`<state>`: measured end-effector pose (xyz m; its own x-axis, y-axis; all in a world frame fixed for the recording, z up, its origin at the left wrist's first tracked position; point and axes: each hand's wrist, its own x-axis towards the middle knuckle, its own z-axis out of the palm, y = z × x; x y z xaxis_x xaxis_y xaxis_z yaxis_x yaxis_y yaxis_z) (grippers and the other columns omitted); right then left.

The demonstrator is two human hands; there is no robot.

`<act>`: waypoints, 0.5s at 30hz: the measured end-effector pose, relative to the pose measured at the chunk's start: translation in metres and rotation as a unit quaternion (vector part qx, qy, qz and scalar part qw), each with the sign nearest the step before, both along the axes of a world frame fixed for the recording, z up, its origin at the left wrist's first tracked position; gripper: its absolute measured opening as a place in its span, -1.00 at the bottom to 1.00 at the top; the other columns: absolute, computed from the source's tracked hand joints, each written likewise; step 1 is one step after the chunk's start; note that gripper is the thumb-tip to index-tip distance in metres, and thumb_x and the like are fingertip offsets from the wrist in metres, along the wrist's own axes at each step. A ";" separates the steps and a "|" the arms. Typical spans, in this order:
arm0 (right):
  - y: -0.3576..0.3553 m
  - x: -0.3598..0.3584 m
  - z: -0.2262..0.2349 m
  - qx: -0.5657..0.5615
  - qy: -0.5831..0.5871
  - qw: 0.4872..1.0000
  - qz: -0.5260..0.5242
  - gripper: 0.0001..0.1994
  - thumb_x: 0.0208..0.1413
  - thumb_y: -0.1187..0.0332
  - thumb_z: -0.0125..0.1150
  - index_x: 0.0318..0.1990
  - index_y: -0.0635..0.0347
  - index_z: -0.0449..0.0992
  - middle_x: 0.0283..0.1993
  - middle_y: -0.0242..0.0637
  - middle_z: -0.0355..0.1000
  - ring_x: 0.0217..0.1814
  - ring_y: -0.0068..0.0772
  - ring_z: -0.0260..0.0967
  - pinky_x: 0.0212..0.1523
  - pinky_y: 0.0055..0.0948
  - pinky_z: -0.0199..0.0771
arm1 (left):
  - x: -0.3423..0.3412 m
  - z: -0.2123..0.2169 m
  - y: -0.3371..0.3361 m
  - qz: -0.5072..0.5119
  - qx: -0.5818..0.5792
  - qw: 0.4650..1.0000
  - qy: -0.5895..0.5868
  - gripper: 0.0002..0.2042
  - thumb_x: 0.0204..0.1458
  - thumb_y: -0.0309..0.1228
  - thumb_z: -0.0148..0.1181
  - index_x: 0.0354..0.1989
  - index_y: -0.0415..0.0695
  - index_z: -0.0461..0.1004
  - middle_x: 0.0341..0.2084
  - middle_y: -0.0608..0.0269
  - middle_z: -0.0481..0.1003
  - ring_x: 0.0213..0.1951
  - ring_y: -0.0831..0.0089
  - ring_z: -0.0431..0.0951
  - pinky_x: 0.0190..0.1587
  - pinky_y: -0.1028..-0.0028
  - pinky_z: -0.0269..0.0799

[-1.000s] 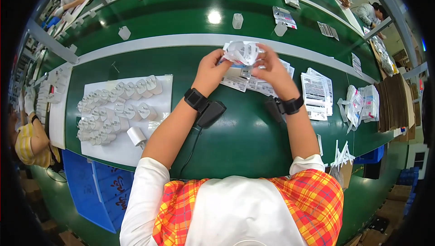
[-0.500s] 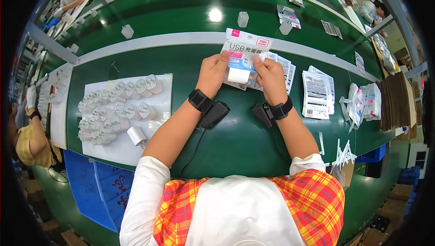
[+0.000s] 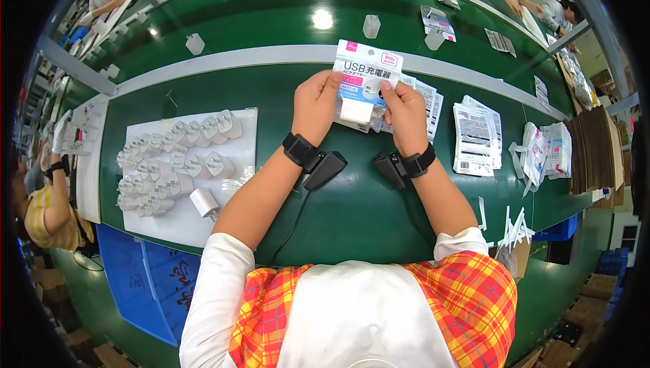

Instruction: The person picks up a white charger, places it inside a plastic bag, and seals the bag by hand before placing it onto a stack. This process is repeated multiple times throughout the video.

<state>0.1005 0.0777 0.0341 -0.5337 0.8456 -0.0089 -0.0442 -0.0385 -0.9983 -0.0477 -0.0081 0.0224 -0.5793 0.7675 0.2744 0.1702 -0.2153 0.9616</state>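
My left hand (image 3: 314, 109) pinches the left edge of a printed plastic pouch (image 3: 365, 65) with a white, pink and blue front. On its right side, the thumb and fingers of my right hand (image 3: 407, 116) grip the same pouch. A white USB charger (image 3: 356, 111) shows at the pouch's lower end, between my hands. Behind and below my right hand lie printed sheets or flat pouches (image 3: 433, 105), partly covered. To the left, several white plug chargers (image 3: 152, 178) stand in rows on a white board (image 3: 233, 139), prongs up; one charger (image 3: 204, 203) lies tipped near its front edge.
Right of my hands lies a stack of printed pouches (image 3: 474, 139), then filled pouches (image 3: 545, 151) and brown cardboard (image 3: 596, 155). White strips (image 3: 516, 227) hang at the table's edge. Beyond a pale rail (image 3: 271, 56), a green belt (image 3: 271, 26) carries chargers and pouches. Other people work around.
The pouch has turned slightly and sits a little lower in my hands, both still gripping it. Chargers and pouches on the far belt have shifted right. The co-worker's hand at left has risen.
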 end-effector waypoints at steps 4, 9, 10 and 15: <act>0.020 0.007 0.003 0.060 -0.049 0.995 0.064 -0.74 0.26 0.27 0.12 -0.16 0.33 0.55 -0.39 -0.45 0.46 -0.54 -0.70 0.28 -0.46 -0.67 0.31 | -0.013 -0.008 0.005 -0.030 0.020 0.999 -0.008 -0.76 0.22 -0.31 0.08 -0.21 -0.26 0.54 -0.35 0.18 0.57 -0.35 0.50 0.48 -0.24 0.52 0.40; 0.054 0.019 -0.012 0.188 -0.066 0.970 0.136 -0.78 0.18 0.36 0.15 -0.12 0.33 0.54 -0.24 -0.32 0.55 -0.22 -0.39 0.50 -0.11 -0.44 0.48 | -0.034 -0.023 0.011 -0.022 -0.006 0.965 0.261 -0.84 0.13 -0.44 0.10 -0.18 -0.07 0.58 -0.20 0.19 0.59 -0.13 0.30 0.49 0.00 0.33 0.32; 0.058 0.026 -0.012 0.189 -0.067 0.970 0.136 -0.78 0.18 0.36 0.15 -0.12 0.33 0.54 -0.24 -0.32 0.55 -0.22 -0.39 0.50 -0.11 -0.44 0.48 | -0.033 -0.026 0.010 -0.022 -0.005 0.965 0.261 -0.84 0.13 -0.44 0.10 -0.18 -0.07 0.58 -0.20 0.19 0.59 -0.13 0.30 0.49 0.00 0.33 0.32; 0.045 0.040 0.008 0.525 -0.247 0.780 0.234 -0.75 0.03 0.46 0.16 -0.10 0.28 0.55 -0.11 -0.13 0.55 -0.06 -0.10 0.47 0.02 -0.31 0.44 | -0.028 -0.030 -0.003 -0.124 -0.143 0.876 0.444 -0.79 0.05 -0.48 0.12 -0.17 0.05 0.60 -0.18 0.37 0.57 0.06 0.27 0.36 0.19 0.16 0.05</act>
<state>0.1400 0.1232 0.0422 -0.9368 0.2389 0.2556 0.1296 0.9155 -0.3808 -0.0756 -0.0107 -0.0077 -0.0408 0.9506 0.3078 0.8607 -0.1230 0.4940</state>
